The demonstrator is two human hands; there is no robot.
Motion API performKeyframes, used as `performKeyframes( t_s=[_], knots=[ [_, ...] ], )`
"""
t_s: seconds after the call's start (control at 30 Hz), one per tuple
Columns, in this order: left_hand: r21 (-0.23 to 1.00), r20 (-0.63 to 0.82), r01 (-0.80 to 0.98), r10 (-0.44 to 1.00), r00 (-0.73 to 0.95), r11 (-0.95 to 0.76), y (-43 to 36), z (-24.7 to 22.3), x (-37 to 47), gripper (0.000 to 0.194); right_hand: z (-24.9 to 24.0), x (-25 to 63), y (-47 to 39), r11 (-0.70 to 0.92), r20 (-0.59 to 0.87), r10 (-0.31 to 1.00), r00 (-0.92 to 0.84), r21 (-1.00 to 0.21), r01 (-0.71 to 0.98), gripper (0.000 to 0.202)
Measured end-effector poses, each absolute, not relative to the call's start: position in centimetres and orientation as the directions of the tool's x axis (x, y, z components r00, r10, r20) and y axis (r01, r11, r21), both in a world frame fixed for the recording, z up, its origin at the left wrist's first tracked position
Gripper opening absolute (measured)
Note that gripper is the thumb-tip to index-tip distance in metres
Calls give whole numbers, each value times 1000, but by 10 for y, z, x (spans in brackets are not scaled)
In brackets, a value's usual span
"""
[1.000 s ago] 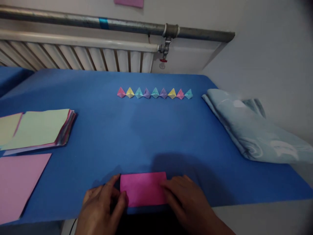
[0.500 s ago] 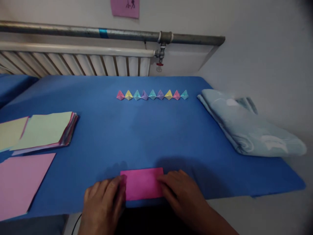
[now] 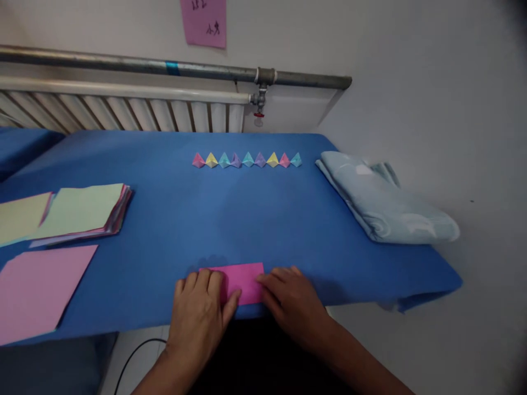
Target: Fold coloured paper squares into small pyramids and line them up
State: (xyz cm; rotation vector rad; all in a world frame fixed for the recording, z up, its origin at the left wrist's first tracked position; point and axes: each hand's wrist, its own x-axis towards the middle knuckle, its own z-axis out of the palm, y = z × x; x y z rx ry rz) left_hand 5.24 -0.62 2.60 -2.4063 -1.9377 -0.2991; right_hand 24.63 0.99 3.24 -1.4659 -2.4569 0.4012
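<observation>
A bright pink folded paper (image 3: 244, 278) lies flat near the front edge of the blue-covered table (image 3: 177, 219). My left hand (image 3: 201, 312) rests over its left part, fingers bent down on it and the thumb apart, pointing across the paper. At the right edge, my right hand (image 3: 291, 304) grips the paper between thumb and bent fingers; its fingertips are partly hidden. Farther back stands a row of small folded paper diamonds (image 3: 247, 160) in pink, yellow, blue and purple.
On the left lie a stack of coloured paper (image 3: 82, 208) and pink sheets (image 3: 45, 291). A folded pale blue cloth (image 3: 382, 203) sits at the right by the wall. Behind the table are a radiator (image 3: 135, 112) and a metal pipe (image 3: 214, 71).
My left hand has shifted from the paper's left edge to over its left part, its thumb now spread. My right hand keeps to the right edge. The whole view has tilted slightly.
</observation>
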Motion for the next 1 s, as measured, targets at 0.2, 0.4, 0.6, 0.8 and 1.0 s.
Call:
performKeyframes(
  t_s=[0.2,0.4,0.6,0.8,1.0],
  knots=[
    [68,169,984,974,154,-167,-12,25,58,36,43,238,-9,653,168,751,-638,-327,683,28],
    [74,246,986,961,126,-148,-16,18,59,37,23,247,-21,673,40,721,-692,-278,685,53],
    [75,340,989,936,93,-125,-23,9,29,40,11,255,-26,681,98,727,-680,-229,696,52],
    [77,391,996,920,20,-54,-30,6,0,36,18,252,-16,704,182,710,-681,-218,676,45],
    [170,576,894,778,251,-415,-43,7,28,21,18,248,-10,713,215,701,-680,-185,677,42]
  ],
)
